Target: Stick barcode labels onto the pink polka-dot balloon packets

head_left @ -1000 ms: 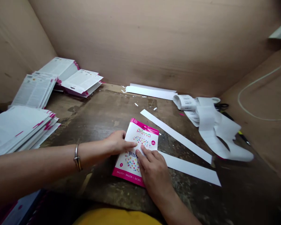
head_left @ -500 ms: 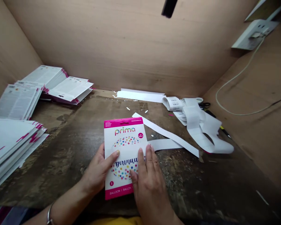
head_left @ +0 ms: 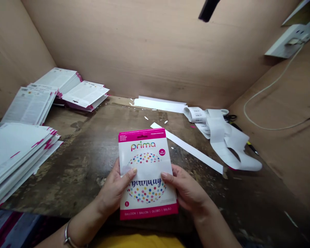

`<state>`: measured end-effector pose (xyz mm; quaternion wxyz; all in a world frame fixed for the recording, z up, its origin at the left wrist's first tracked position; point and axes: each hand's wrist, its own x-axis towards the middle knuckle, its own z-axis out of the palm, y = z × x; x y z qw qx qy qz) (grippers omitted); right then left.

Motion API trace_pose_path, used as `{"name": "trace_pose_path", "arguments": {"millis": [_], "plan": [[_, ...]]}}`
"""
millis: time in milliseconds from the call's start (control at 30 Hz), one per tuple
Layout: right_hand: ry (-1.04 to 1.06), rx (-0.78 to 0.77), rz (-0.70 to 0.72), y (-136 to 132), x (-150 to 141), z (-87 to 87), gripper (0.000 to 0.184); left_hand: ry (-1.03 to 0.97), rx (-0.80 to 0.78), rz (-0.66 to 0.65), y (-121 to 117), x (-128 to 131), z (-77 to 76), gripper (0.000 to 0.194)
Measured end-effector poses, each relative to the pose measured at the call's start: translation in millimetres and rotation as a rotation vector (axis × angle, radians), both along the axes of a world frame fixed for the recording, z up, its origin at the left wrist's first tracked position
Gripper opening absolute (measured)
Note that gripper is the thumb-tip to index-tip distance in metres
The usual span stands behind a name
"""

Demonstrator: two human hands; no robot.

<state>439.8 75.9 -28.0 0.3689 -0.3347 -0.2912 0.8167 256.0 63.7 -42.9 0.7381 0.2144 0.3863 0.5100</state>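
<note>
White paper band (head_left: 147, 171) crosses the pink-edged balloon packs (head_left: 147, 195); the left hand (head_left: 113, 190) and right hand (head_left: 186, 187) pinch both. A loose hold could let the band slip.

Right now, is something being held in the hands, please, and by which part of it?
Yes: the Prima balloon package. The left hand holds its left side edge, and the right hand its right side edge.

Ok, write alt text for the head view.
A person's left hand and right hand hold pink-edged Prima balloon packaging, a white band across its front, above a worn table. A white paper strip lies beyond; stacked printed cards sit at left, curled barcode labels at right.
</note>
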Motion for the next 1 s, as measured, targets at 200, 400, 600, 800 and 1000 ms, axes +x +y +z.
{"name": "trace_pose_path", "arguments": {"millis": [200,400,600,800,1000], "plan": [[0.02,-0.028,-0.04,-2.8,0.0,-4.5,0.038,-0.032,0.067,-0.028,1.7,-2.5,-8.7,0.06],[-0.059,-0.038,-0.276,-4.0,6.4,-5.9,0.045,-0.21,-0.095,-0.353,4.8,-16.2,-4.6,0.065],[-0.016,-0.16,-0.263,-11.3,7.6,-17.6,0.057,-0.325,-0.197,-0.359,8.1,1.2,-12.6,0.047],[-0.017,-0.253,-0.266,-7.9,6.4,-29.6,0.056,-0.063,-0.156,0.112,17.8,2.6,-15.3,0.041],[-0.044,-0.244,-0.248,0.1,1.3,-31.2,0.054,0.34,-0.024,0.142,35.4,-14.3,-18.9,0.031]]}}
